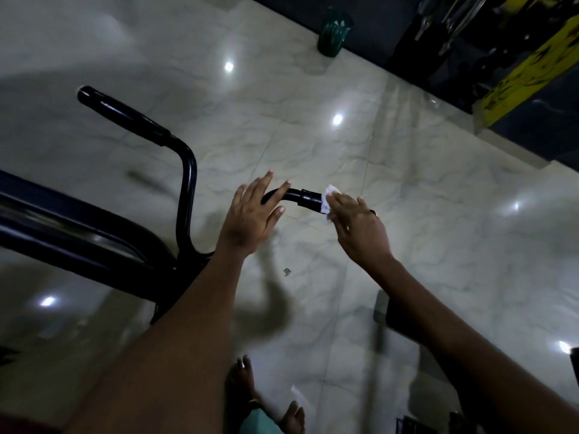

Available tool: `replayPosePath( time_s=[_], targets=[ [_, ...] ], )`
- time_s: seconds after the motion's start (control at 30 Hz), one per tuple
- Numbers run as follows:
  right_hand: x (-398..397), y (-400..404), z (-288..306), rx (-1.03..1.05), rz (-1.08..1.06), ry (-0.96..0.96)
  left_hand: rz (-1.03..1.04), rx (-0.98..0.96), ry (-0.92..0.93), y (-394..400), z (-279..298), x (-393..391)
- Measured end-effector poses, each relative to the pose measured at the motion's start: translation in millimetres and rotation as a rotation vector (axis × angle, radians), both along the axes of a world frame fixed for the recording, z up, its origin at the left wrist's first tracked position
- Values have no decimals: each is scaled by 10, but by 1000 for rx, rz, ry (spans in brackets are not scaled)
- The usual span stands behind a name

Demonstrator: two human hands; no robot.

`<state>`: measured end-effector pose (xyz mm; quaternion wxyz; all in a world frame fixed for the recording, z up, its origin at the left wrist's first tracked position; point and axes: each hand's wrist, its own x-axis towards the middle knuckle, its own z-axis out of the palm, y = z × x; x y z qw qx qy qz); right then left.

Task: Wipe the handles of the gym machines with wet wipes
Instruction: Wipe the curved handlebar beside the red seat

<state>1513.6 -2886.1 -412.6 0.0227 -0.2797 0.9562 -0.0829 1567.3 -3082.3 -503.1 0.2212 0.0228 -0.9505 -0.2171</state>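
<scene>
While the person's bare feet (250,399) stand on the pale marble floor (407,189) at the bottom of the view, both forearms reach forward and up toward a black machine frame (62,227). The left hand (253,214) is nearest the middle, fingers straight and spread, not gripping; its palm seems to rest over the bend of the bar, though the contact itself is hidden. Just to its right, the right hand (357,227) covers the near handle (310,200), a black grip at the bar's end. A white wipe (327,198) shows between this hand and the grip, pressed against it. The right fingers lie over the wipe, but whether they curl round the handle cannot be told from this angle.

Judging from this, the near handle is being wiped now, probably partway, since the wipe sits at the inner end of the grip. Farther left and beyond, the far handle (122,112) stands free, with no hand or wipe near it; whether it is already clean cannot be seen. At the far wall sit a green object (333,32) and dark equipment with yellow panels (526,73).
</scene>
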Motion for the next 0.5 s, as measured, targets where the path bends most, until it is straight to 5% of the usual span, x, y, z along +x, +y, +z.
replayPosePath(
  time_s=[0.23,0.5],
  targets=[
    [-74,-214,54,8,-65,-39,-44,140,-72,-17,88,9],
    [-61,-149,28,49,-156,-8,-1,45,0,-16,-9,-17]
  ],
)
